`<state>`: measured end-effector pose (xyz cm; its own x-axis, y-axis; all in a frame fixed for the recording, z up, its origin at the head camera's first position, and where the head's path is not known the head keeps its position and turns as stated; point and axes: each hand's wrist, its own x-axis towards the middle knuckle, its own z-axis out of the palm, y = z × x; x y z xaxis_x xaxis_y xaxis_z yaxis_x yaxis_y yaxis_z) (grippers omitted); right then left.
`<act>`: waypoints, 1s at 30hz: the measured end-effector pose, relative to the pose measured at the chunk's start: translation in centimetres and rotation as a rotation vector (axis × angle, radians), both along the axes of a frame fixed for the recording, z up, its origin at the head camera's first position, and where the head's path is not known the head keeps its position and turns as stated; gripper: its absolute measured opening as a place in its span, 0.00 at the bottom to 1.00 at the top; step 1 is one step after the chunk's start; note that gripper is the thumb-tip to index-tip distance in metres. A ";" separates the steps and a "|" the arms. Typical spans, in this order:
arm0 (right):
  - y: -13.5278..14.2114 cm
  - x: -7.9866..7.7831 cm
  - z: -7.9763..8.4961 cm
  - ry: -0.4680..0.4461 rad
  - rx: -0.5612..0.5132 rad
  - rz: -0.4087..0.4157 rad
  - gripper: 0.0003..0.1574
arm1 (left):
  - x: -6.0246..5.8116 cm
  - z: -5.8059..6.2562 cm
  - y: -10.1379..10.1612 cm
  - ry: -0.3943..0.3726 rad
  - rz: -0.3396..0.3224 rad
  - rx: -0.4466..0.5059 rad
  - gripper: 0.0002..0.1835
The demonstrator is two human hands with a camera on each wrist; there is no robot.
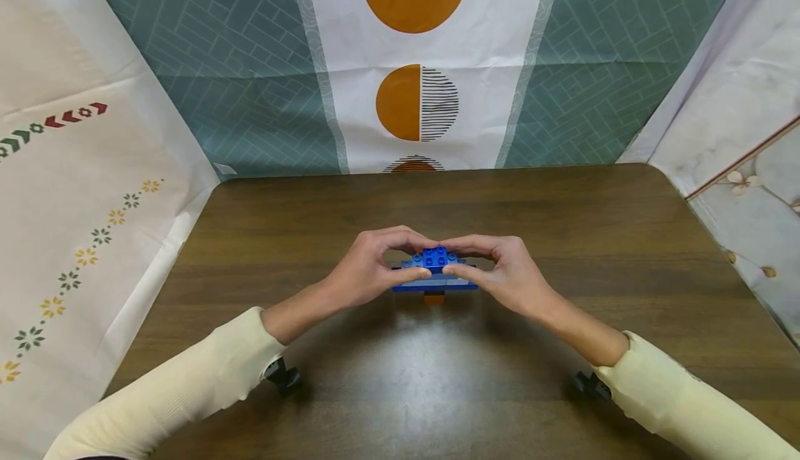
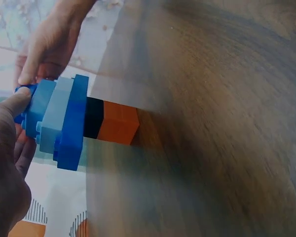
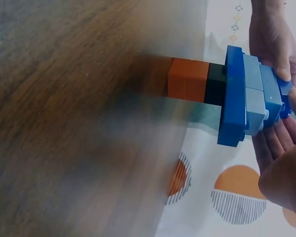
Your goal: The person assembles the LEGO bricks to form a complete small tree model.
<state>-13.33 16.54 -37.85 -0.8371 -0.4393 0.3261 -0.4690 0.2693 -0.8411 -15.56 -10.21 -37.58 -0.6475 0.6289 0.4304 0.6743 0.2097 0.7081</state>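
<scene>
A stack of toy building bricks stands upright on the brown table. Orange bricks form its foot, with a dark, blackish brick above them. Over that lies a long blue brick, then light blue bricks, then a narrower mid-blue brick. On top sits a small blue brick with studs showing. My left hand pinches this top brick from the left, thumb on the near side and fingers behind. From the right, my right hand pinches the same brick in a mirrored way.
The wooden table reaches out to a back edge near a patterned cloth. Light cloths hang on the left and right. Dark camera mounts show under both cuffs.
</scene>
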 end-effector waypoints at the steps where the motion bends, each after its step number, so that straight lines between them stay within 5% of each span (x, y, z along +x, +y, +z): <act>1: -0.1 0.0 0.0 0.006 0.003 -0.004 0.22 | 0.1 0.0 -0.1 0.012 0.005 -0.003 0.21; 20: 0.0 -0.1 -0.1 0.046 0.052 -0.009 0.23 | 0.9 -0.6 0.2 -0.038 0.082 0.050 0.18; 30: 0.3 0.0 -0.3 0.007 0.071 -0.011 0.27 | 1.3 -0.6 0.4 -0.012 0.126 -0.033 0.20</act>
<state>-13.37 16.81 -38.19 -0.8399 -0.4522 0.3001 -0.4712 0.3332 -0.8167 -14.27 -9.84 -38.22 -0.7272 0.5560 0.4025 0.6325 0.3150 0.7076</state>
